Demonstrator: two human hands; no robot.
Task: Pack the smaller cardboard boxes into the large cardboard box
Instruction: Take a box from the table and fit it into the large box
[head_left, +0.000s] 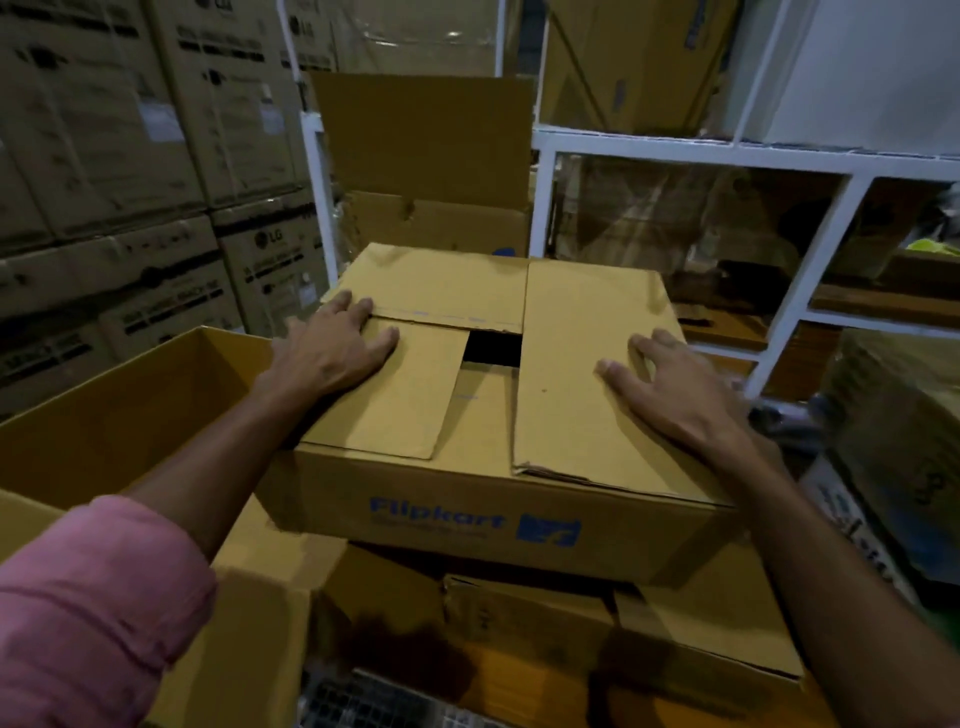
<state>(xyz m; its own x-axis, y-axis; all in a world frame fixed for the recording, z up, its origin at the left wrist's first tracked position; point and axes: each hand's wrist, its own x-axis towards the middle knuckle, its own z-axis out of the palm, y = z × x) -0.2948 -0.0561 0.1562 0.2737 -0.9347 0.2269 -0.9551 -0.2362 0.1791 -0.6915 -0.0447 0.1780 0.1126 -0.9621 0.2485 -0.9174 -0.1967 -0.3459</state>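
A brown cardboard box (488, 499) with blue Flipkart print on its near side sits in the middle, resting on other boxes. Its top flaps are folded down, leaving a small dark gap in the middle. My left hand (332, 348) lies flat with straight fingers on the left flaps. My right hand (670, 389) presses flat on the right flap. To the left stands a large open cardboard box (130, 410) with its inside showing.
Flattened and stacked cardboard boxes (675, 639) lie under the Flipkart box. An open box with a raised flap (421, 150) stands behind it. Stacked printed cartons (130, 156) fill the left wall. A white metal rack (779, 156) with boxes stands at the right.
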